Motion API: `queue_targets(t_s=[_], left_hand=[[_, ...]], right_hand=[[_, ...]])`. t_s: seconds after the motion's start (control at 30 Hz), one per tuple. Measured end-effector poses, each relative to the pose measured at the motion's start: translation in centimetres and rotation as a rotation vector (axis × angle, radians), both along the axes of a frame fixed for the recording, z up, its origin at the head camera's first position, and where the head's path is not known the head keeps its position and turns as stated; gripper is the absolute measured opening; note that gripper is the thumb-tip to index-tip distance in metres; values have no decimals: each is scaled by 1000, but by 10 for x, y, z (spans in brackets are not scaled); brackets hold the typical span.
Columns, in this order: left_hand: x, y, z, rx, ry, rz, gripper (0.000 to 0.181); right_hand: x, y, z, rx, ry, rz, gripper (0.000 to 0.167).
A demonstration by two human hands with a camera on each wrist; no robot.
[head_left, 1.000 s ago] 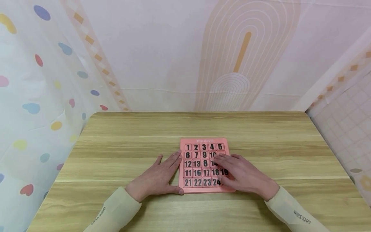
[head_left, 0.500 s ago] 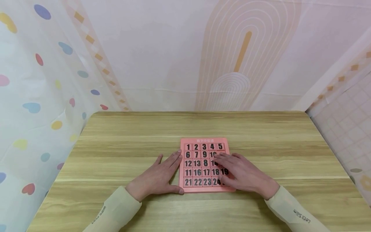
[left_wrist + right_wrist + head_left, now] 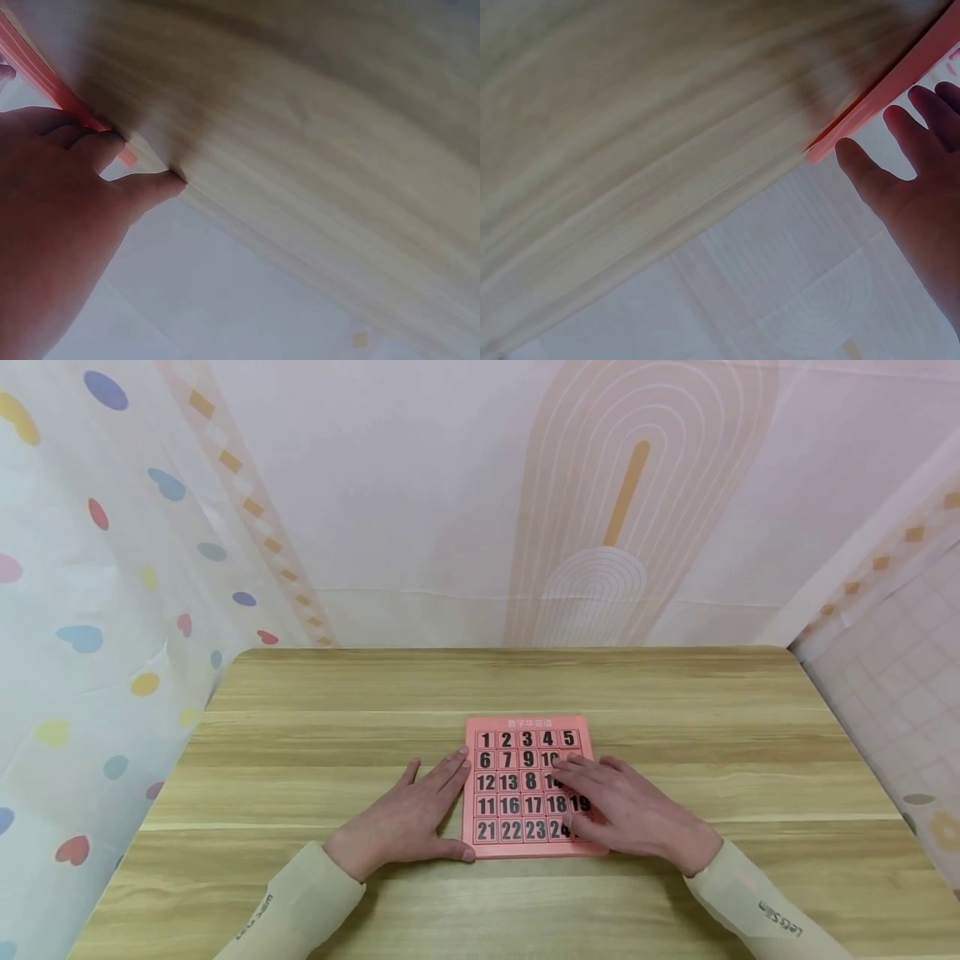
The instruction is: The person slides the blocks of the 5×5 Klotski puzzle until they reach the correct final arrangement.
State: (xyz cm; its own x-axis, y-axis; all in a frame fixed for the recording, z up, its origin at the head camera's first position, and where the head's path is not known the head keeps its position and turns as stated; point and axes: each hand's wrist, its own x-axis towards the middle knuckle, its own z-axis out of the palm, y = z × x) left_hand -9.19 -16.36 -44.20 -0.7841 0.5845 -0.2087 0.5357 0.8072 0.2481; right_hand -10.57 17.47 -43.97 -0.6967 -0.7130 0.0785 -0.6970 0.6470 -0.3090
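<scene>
A pink sliding number puzzle (image 3: 487,724) lies flat on the table, its black-numbered tiles (image 3: 531,782) set in rows. The top row reads 1 to 5, and the second starts 6, 7, 9. Along the puzzle's left edge rests my left hand (image 3: 408,827), fingers extended and thumb at the lower left corner. My right hand (image 3: 630,810) lies over the right side, its fingers above the right-hand tiles and hiding several of them. Whether those fingertips touch the tiles I cannot tell. In the right wrist view, the fingers (image 3: 862,169) are spread near the puzzle's pink edge (image 3: 892,86).
The wooden table (image 3: 337,693) extends around the puzzle on all sides. Behind it hangs a pale curtain (image 3: 420,510) with arch patterns, and a dotted, heart-printed curtain (image 3: 97,710) stands at the left.
</scene>
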Motion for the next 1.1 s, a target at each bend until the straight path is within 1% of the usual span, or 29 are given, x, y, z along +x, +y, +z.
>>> queue_targets(t_s=[0.13, 0.27, 0.4, 0.57, 0.8, 1.1], left_hand=[[0, 0, 0, 4, 0, -2, 120], [1, 0, 1, 10, -3, -1, 121], [1, -2, 1, 3, -6, 5, 121], [1, -2, 2, -9, -3, 7, 122], [0, -2, 1, -8, -3, 8, 123], [-1, -1, -1, 7, -4, -3, 122]], right_hand=[[2, 7, 2, -11, 10, -12, 61], [6, 18, 4, -34, 47, -20, 57], [10, 26, 3, -32, 93, -6, 49], [15, 34, 2, -2, 133, 19, 53], [16, 39, 1, 14, 132, 27, 56], [12, 41, 1, 1, 123, 22, 57]])
